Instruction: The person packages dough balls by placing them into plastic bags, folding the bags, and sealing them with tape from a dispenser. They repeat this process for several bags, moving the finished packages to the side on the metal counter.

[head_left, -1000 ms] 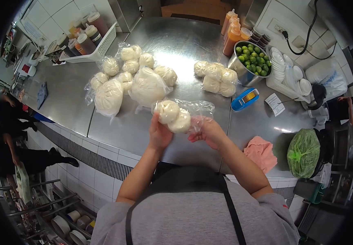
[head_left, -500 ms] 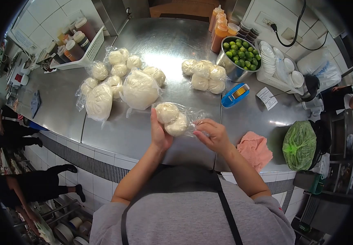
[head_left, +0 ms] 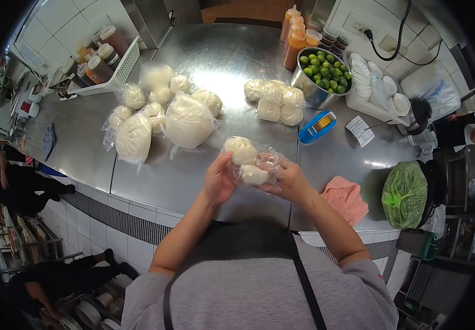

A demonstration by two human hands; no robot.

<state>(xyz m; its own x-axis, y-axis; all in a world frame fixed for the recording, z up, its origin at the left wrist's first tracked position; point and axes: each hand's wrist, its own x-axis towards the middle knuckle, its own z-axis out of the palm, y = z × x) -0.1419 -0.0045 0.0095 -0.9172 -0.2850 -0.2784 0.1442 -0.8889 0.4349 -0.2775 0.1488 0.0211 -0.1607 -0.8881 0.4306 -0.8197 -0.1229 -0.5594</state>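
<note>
Gripping the film at the right side of a clear bag with the right fingers, and holding the left side of the same bag with the left fingers, though not showing how firmly. Holding two white buns inside that film above the near middle of the worktop, one bun on the far side and one nearer. Apparently handling the loose film around the buns at this step, and so, by judgement, calling next for a steady left hold and a light right-side pull, without squeezing the soft-looking rounds. Seeing two larger white bundles lying left of the held bag, with smaller wrapped buns close about them on the far side. Finding another cluster of wrapped buns farther off to the right, with a blue tape dispenser near its right side. Passing outward to a steel pot of green limes, a paper slip and, at the near right, a pink cloth beside a green bagged bundle. Meeting orange squeeze bottles along the far right and a white basket of sauce bottles at the far left. Noticing people in dark clothing beyond the worktop's left side.
</note>
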